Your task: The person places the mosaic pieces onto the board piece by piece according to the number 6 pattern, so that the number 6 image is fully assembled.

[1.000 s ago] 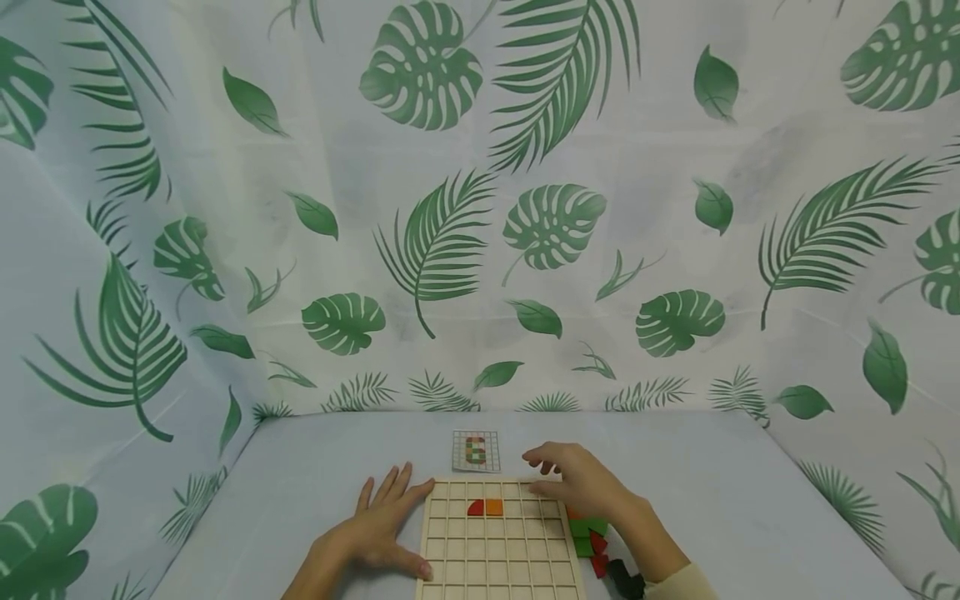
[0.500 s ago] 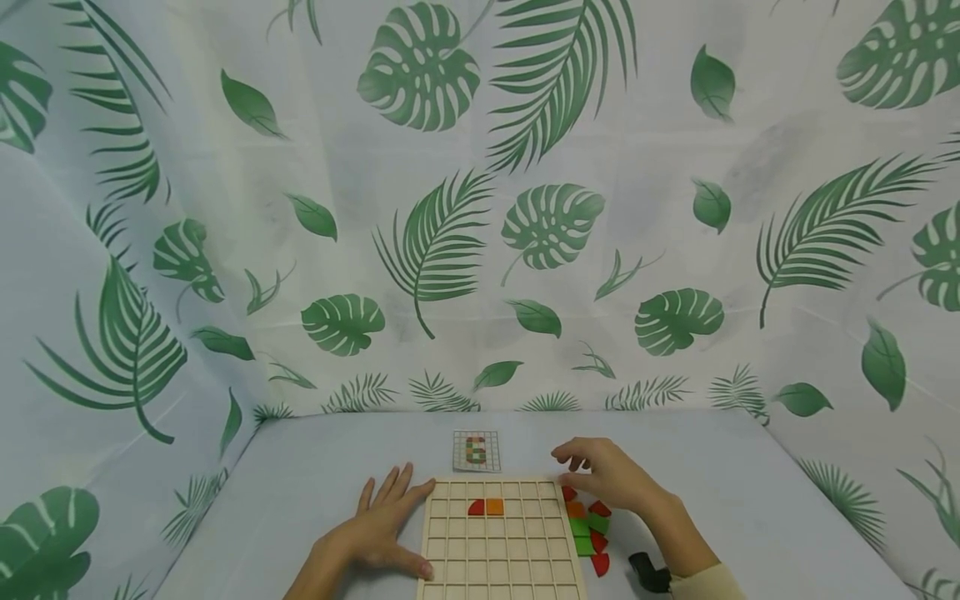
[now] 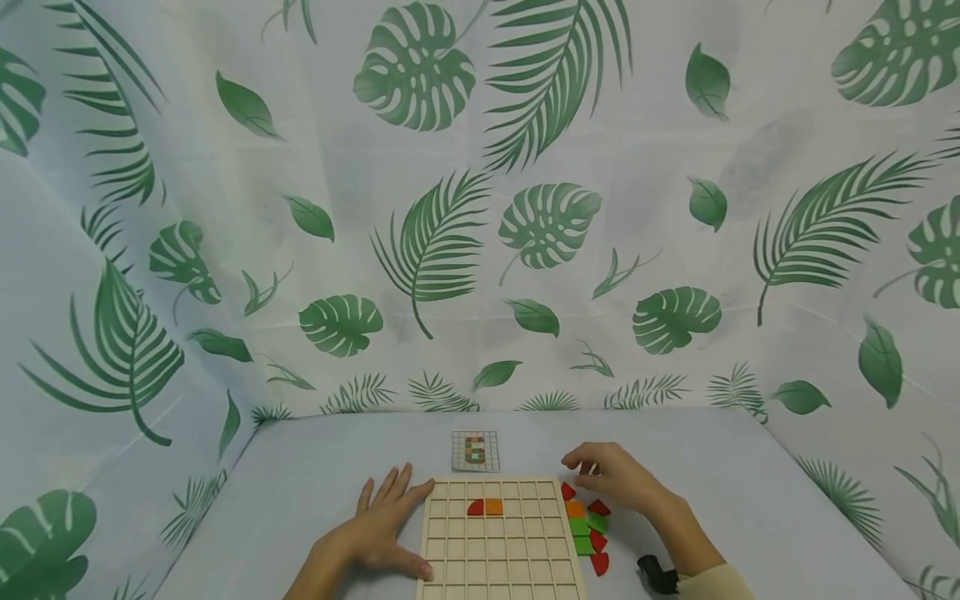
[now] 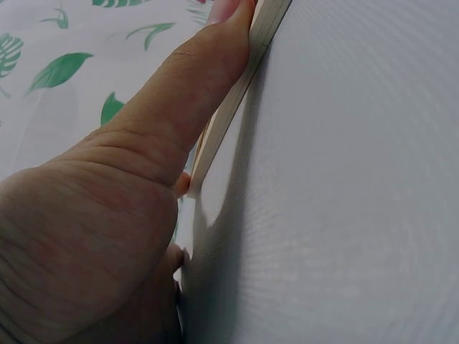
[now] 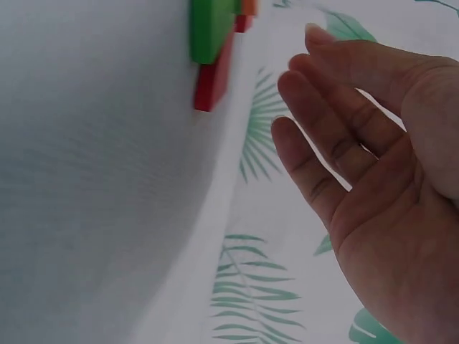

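Observation:
A wooden grid board (image 3: 496, 547) holds a red quarter-round piece (image 3: 476, 507) and an orange square (image 3: 493, 507) side by side. The left hand (image 3: 375, 533) lies spread at the board's left side, thumb and index fingertip at its edge; in the left wrist view its thumb (image 4: 193, 86) touches the board's side (image 4: 233, 100). The right hand (image 3: 618, 479) hovers past the board's upper right corner, fingers loosely bent, above a red piece (image 3: 567, 492). The right wrist view shows that hand (image 5: 387, 158) holding nothing, near a green piece (image 5: 209, 29) and a red one (image 5: 214, 79).
Right of the board lie loose green squares (image 3: 582, 546), an orange square (image 3: 574, 509) and several red pieces (image 3: 599, 564). A black object (image 3: 657, 575) is beside the right forearm. A printed card (image 3: 476, 451) with a coloured grid pattern lies behind the board. Leaf-patterned cloth (image 3: 465, 250) surrounds the table.
The right hand has moved right, off the board's upper right corner, uncovering the loose pieces. The black object has shifted right with the forearm. The left hand stays in place.

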### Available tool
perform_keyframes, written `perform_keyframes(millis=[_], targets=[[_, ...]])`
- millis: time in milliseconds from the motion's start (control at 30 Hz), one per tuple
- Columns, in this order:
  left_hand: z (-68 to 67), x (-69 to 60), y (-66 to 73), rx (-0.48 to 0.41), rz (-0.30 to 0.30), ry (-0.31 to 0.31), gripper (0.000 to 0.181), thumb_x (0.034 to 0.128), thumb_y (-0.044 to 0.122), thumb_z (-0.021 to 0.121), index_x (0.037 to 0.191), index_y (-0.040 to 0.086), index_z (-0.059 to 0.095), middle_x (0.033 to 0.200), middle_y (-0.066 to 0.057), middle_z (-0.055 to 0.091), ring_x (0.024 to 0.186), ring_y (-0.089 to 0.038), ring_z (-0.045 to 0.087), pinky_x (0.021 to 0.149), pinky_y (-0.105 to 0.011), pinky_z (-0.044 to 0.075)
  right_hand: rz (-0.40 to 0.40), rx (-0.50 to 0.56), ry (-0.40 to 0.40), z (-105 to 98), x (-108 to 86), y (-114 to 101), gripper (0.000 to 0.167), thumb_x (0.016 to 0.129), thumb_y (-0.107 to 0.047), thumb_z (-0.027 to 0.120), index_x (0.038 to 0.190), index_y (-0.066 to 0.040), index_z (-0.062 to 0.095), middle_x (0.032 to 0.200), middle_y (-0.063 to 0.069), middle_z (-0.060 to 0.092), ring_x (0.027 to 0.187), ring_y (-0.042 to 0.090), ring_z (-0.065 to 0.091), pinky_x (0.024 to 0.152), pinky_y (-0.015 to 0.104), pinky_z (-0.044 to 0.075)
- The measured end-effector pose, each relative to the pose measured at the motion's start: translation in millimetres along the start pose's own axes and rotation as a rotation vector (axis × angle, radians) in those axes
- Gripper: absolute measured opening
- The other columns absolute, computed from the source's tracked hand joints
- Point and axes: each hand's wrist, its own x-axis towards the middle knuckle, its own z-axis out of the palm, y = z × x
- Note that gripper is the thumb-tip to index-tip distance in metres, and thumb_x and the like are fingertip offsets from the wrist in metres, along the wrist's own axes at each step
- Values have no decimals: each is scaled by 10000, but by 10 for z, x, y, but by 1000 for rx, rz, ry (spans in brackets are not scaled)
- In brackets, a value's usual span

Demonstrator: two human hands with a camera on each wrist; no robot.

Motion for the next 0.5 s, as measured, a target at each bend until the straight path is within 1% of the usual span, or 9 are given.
perform_keyframes(millis=[67, 167, 300, 400, 500], targets=[[-1, -3, -3, -6, 3, 0, 1245, 621, 711, 883, 1635, 236, 339, 1729, -267, 52, 1602, -495, -13, 1184, -788, -86, 5, 44, -26, 30, 9, 24, 236, 951, -48, 721, 1185, -67, 754, 1110, 45, 751, 904, 118, 631, 741, 243, 559], [5, -3, -13, -6, 7, 2, 1249, 620, 712, 883, 1636, 237, 336, 1730, -266, 48, 1601, -495, -15, 1182, -791, -85, 33, 110, -65, 64, 9, 28, 248, 944, -18, 703, 1179, -75, 757, 1092, 56, 736, 892, 169, 611, 704, 245, 546], [12, 2, -26, -1, 3, 6, 1249, 617, 718, 882, 1637, 249, 334, 1732, -259, 50, 1603, -490, -13, 1182, -792, -82, 56, 146, -93, 93, 9, 25, 263, 921, 1, 708, 1167, -72, 765, 1045, 77, 719, 817, 183, 604, 657, 250, 550], [15, 6, -28, 1, -2, 5, 1251, 612, 723, 883, 1636, 256, 336, 1734, -254, 50, 1605, -486, -13, 1183, -790, -85, 60, 130, -99, 110, 15, 37, 260, 910, 15, 703, 1139, -84, 778, 1017, 48, 733, 765, 143, 609, 642, 249, 555], [19, 11, -29, 0, -7, 1, 1250, 610, 725, 883, 1635, 261, 337, 1736, -248, 50, 1606, -482, -14, 1185, -789, -85, 44, 82, -89, 127, 23, 49, 255, 884, 25, 719, 1096, -97, 793, 1005, 5, 758, 781, 99, 616, 660, 249, 559]])
